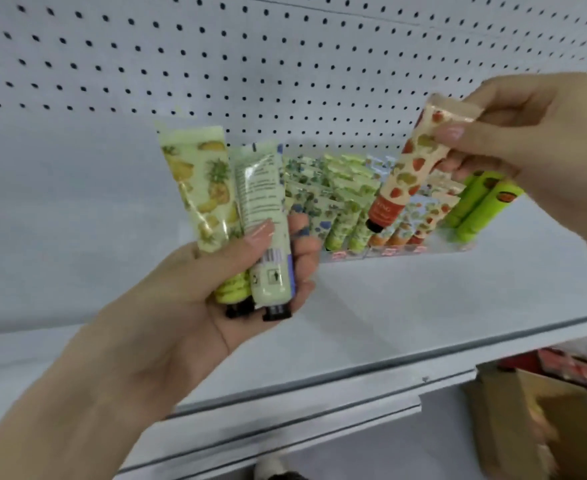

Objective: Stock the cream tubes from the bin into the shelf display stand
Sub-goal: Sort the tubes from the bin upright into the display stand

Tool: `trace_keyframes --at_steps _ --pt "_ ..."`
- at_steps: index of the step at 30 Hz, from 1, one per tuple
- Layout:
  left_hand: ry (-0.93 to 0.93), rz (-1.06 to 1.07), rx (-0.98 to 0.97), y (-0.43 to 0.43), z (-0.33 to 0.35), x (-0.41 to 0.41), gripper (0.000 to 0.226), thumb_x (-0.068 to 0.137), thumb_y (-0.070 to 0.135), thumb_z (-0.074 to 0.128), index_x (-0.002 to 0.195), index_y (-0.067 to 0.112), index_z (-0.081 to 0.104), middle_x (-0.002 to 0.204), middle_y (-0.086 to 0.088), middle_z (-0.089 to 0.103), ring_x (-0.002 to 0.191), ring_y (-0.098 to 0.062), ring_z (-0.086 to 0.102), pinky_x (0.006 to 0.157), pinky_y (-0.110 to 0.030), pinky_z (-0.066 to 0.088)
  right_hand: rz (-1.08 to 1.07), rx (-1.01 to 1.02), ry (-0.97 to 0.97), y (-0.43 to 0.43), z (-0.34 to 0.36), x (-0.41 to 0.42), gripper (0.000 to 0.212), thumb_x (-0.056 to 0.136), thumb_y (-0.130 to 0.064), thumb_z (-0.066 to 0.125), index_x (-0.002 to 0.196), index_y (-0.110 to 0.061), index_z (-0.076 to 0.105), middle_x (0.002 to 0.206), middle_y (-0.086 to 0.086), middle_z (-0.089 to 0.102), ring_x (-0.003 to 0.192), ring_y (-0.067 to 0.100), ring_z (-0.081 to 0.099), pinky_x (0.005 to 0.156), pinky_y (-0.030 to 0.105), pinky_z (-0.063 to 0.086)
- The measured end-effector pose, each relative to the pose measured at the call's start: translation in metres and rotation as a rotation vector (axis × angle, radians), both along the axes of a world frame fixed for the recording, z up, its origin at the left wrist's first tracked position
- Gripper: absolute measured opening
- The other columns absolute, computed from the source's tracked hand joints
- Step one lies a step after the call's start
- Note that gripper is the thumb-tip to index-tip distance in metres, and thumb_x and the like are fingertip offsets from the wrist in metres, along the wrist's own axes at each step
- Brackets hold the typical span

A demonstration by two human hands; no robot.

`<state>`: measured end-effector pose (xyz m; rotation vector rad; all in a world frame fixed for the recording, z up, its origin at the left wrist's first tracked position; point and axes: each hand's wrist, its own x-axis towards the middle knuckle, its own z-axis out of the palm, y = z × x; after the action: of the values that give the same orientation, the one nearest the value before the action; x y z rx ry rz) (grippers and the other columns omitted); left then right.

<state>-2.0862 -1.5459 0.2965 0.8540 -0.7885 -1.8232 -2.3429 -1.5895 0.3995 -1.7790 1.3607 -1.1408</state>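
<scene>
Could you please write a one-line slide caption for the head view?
Left hand grips spare cream tubes; right hand pinches a strawberry-print tube near the stocked display stand.

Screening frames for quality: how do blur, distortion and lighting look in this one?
Head view: the wide-angle lens bows the shelf edge and pegboard rows; the cardboard box lower right is smeared; tubes in the display stand are soft; the pineapple tube in the left hand is sharpest; lighting even, shadows faint.

The pale grey shelf [423,306] carries a clear display stand [389,252] packed with tubes [340,209], and green tubes [475,209] lie just beside it at three o'clock.
</scene>
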Motion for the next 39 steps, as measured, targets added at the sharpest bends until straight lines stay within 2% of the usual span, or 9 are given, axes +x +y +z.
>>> trace_keyframes --at_steps 3,5,8,10,14,21,29,35,39 --pt "0.062 -0.046 0.011 0.013 -0.010 -0.042 0.029 0.064 0.002 0.072 0.092 -0.001 0.074 0.087 -0.014 0.073 0.072 -0.022 0.072 0.060 -0.029 0.057 -0.046 -0.005 -0.031 0.001 -0.017 -0.041 0.010 0.068 -0.029 0.073 0.067 -0.019 0.073 0.065 0.000 0.071 0.059 0.012 0.066 0.061 0.017 0.054" --pt "0.084 -0.053 0.056 0.019 -0.021 -0.068 0.023 0.066 -0.002 0.069 0.088 0.000 0.075 0.087 -0.016 0.073 0.072 -0.022 0.072 0.062 -0.030 0.059 -0.090 -0.008 -0.037 0.003 -0.026 -0.065 0.008 0.071 -0.028 0.071 0.067 -0.023 0.075 0.063 -0.001 0.070 0.057 0.010 0.064 0.061 0.017 0.053" --pt "0.014 -0.021 0.082 0.017 -0.041 -0.097 0.032 0.070 0.004 0.063 0.100 0.002 0.073 0.096 -0.018 0.073 0.086 -0.025 0.072 0.075 -0.036 0.059 -0.257 -0.071 0.110 0.002 -0.047 -0.099 0.017 0.081 -0.022 0.071 0.064 -0.025 0.072 0.061 0.011 0.063 0.046 0.010 0.054 0.056 0.028 0.051" --pt "-0.080 -0.010 0.039 0.011 -0.057 -0.115 0.040 0.073 0.008 0.063 0.113 0.006 0.065 0.101 -0.017 0.072 0.096 -0.026 0.070 0.077 -0.042 0.059 -0.359 -0.098 0.181 0.001 -0.063 -0.116 0.018 0.086 -0.017 0.068 0.069 -0.024 0.070 0.061 0.011 0.062 0.040 0.012 0.053 0.054 0.034 0.050" --pt "-0.247 0.007 -0.041 -0.002 -0.080 -0.137 0.040 0.076 0.012 0.063 0.116 0.014 0.062 0.103 -0.013 0.072 0.098 -0.022 0.069 0.067 -0.038 0.059 -0.480 -0.119 0.085 -0.003 -0.092 -0.136 0.023 0.088 -0.014 0.064 0.071 -0.029 0.068 0.056 -0.002 0.066 0.046 0.014 0.062 0.055 0.033 0.055" --pt "-0.343 0.041 -0.055 -0.013 -0.093 -0.154 0.029 0.085 -0.001 0.059 0.110 0.012 0.064 0.099 -0.013 0.073 0.095 -0.021 0.070 0.065 -0.033 0.058 -0.538 -0.096 0.013 -0.020 -0.123 -0.152 0.024 0.093 -0.016 0.056 0.071 -0.022 0.065 0.063 0.005 0.067 0.053 0.017 0.067 0.064 0.042 0.059" --pt "-0.329 0.058 -0.065 -0.013 -0.100 -0.155 0.036 0.076 0.010 0.063 0.112 0.007 0.062 0.102 -0.011 0.073 0.097 -0.021 0.070 0.064 -0.030 0.058 -0.473 -0.065 0.054 -0.039 -0.134 -0.154 0.018 0.094 -0.012 0.055 0.081 -0.014 0.068 0.065 0.003 0.068 0.053 0.012 0.067 0.061 0.031 0.058" --pt "-0.313 0.072 -0.067 -0.010 -0.101 -0.157 0.030 0.084 0.001 0.059 0.114 0.006 0.061 0.100 -0.010 0.074 0.096 -0.019 0.070 0.064 -0.029 0.058 -0.367 0.010 0.110 -0.047 -0.135 -0.150 0.014 0.093 -0.012 0.058 0.085 -0.010 0.069 0.065 0.005 0.069 0.052 0.009 0.065 0.053 0.016 0.053" --pt "-0.317 0.046 -0.080 -0.010 -0.100 -0.156 0.029 0.086 0.002 0.059 0.114 0.007 0.062 0.103 -0.010 0.074 0.099 -0.019 0.070 0.066 -0.029 0.058 -0.323 0.065 0.145 -0.050 -0.134 -0.149 0.006 0.092 -0.010 0.060 0.090 -0.011 0.065 0.068 0.005 0.069 0.051 0.007 0.064 0.053 0.015 0.054"
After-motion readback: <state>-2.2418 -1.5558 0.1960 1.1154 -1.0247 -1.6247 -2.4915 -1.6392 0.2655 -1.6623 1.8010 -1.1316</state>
